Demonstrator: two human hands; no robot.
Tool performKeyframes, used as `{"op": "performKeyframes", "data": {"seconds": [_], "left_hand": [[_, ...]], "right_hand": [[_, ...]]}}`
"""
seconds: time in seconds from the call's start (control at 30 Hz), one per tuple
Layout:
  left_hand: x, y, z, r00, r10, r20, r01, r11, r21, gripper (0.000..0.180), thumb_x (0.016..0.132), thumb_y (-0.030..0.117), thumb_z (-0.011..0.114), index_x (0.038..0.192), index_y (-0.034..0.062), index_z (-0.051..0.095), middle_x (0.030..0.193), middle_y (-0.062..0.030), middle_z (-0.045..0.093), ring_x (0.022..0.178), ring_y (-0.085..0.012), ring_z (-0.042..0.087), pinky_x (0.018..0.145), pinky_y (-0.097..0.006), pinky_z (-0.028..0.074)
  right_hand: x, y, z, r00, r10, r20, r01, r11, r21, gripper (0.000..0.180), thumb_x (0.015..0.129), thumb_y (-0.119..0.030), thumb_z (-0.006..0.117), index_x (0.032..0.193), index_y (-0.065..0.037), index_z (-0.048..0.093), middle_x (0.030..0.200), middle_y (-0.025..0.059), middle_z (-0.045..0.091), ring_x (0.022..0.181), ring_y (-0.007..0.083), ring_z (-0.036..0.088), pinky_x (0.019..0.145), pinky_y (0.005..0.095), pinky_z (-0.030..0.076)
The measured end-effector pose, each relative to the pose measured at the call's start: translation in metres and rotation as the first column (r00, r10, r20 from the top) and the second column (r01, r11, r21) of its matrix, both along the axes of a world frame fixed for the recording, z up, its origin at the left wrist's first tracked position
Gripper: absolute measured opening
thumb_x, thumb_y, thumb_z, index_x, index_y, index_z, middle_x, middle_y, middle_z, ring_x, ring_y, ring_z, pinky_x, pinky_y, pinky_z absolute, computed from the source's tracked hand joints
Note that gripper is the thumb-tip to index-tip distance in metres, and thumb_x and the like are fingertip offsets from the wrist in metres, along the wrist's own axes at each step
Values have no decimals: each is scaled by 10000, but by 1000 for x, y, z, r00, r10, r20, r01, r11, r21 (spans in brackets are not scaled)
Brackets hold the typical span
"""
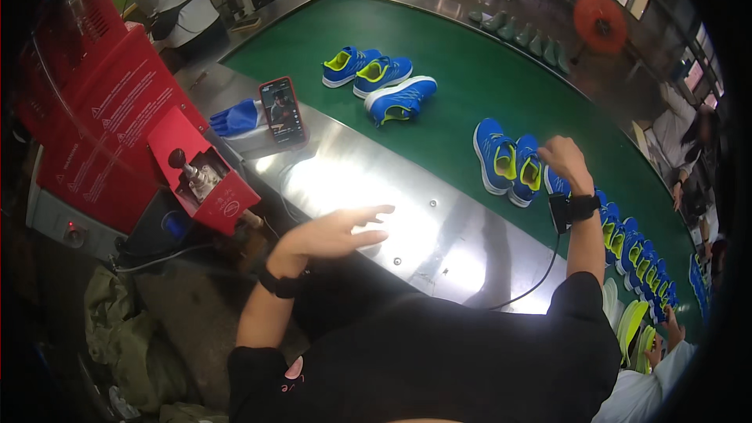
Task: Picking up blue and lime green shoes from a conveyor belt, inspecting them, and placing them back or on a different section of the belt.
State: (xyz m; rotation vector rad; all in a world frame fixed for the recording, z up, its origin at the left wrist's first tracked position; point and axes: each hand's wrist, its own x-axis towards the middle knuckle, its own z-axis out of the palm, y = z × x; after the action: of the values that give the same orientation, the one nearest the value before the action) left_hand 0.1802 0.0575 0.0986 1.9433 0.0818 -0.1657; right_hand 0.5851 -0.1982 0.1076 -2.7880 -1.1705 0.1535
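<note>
My left hand (337, 233) hovers above the shiny metal edge of the work table, fingers and thumb stretched apart, holding nothing. Out over the green belt, my right hand (565, 163) has its fingers bent at the upper of a blue sneaker (526, 171) with a lime lining and white sole. Close on that shoe's left stands a matching sneaker (493, 155). Partly behind my right wrist is another blue shoe (554, 183). Farther left on the belt are two upright sneakers (348, 66) (382, 74) and one tipped on its side (401, 100).
A red machine (94, 110) with a black-knobbed lever (178, 159) stands at the left. A phone (282, 113) leans beside a blue glove (235, 117) on the metal edge (462, 243). More sneakers (638, 258) line the right, near another person's hand (672, 329). A cable hangs from my right wrist.
</note>
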Motion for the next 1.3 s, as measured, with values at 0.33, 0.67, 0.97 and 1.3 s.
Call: {"op": "performKeyframes", "data": {"seconds": [0.33,0.67,0.97,1.3], "left_hand": [[-14,-57,-111,956,283,-76,-293,921,-256,565,963,323,581,1388,-27,450,1445,-192,443,1284,-277,485,1082,-362,374],[-57,-49,-145,864,488,-126,-410,535,-738,535,1026,355,458,1400,-27,428,1377,-176,509,1288,-284,487,1092,-401,370],[-50,-21,-135,869,480,116,220,-165,-962,991,861,810,214,1503,58,270,1503,-195,358,1339,-341,419,1114,-498,335],[-126,-57,-147,636,771,28,327,-237,-915,695,909,630,493,1326,73,504,1228,-121,618,1116,-227,600,976,-383,493]], "right_hand": [[4,12,-103,938,-321,-131,329,944,41,620,730,-535,684,974,35,703,1011,262,683,987,396,661,834,460,514],[-37,35,-53,997,-20,-75,46,930,364,328,756,-273,635,917,11,676,849,222,676,828,395,654,782,437,509],[-218,184,33,31,976,215,-998,20,53,197,710,-117,659,906,-105,675,1172,39,598,1180,250,513,1102,470,325],[-316,196,16,253,919,-304,-870,353,344,519,749,-351,785,1148,-76,600,1229,120,564,968,320,618,824,399,524]]}}
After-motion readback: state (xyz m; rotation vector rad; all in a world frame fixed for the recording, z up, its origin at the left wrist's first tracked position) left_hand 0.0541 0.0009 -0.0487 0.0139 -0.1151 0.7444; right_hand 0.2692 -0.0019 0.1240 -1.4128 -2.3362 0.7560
